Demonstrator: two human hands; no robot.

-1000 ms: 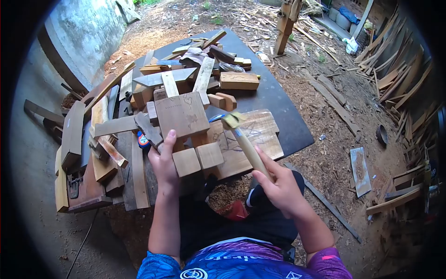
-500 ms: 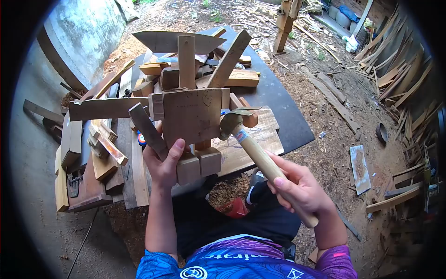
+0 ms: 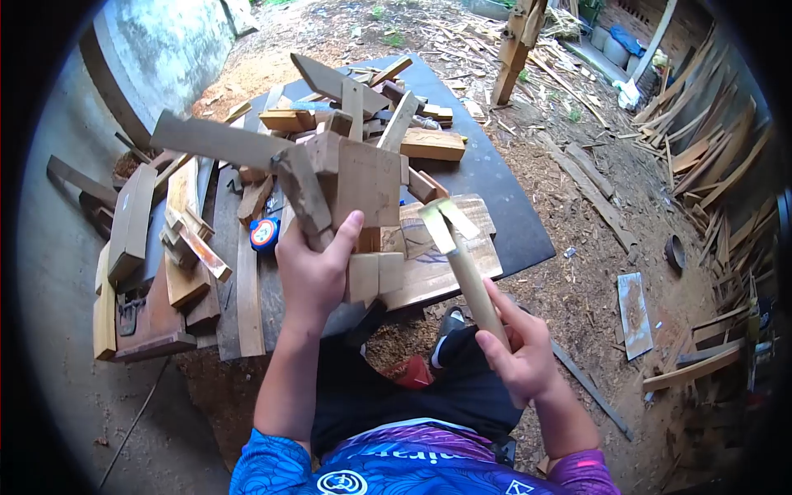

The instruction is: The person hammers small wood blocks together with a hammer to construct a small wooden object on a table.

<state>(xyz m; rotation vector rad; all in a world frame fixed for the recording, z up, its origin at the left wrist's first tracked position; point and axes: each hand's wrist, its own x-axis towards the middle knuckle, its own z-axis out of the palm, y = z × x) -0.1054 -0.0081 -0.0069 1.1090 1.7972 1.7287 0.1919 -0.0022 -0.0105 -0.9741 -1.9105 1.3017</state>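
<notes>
A wooden construction point(image 3: 367, 186) of joined blocks and long slats is held up over the table, turned at an angle. My left hand point(image 3: 318, 264) is closed round its lower left part, thumb on the near side. The long slat point(image 3: 219, 142) points out to the left, and two small blocks point(image 3: 375, 276) hang at the bottom. My right hand point(image 3: 516, 342) grips a hammer point(image 3: 470, 285) by its wooden handle, the metal claw end up. The hammer's head is just right of the construction, apart from it, above a flat marked board point(image 3: 421, 285).
A dark table point(image 3: 516, 210) carries wood offcuts point(image 3: 433, 142) and a round blue-and-orange tape measure point(image 3: 264, 234). More wood pieces point(image 3: 132, 223) lie at the left. A post point(image 3: 513, 62) stands beyond the table, and scrap strips point(image 3: 726, 157) lean at the right.
The construction has turned, its left side now showing, and moved slightly right with my left hand. The hammer has rotated so its claw faces up, and my right hand has shifted slightly.
</notes>
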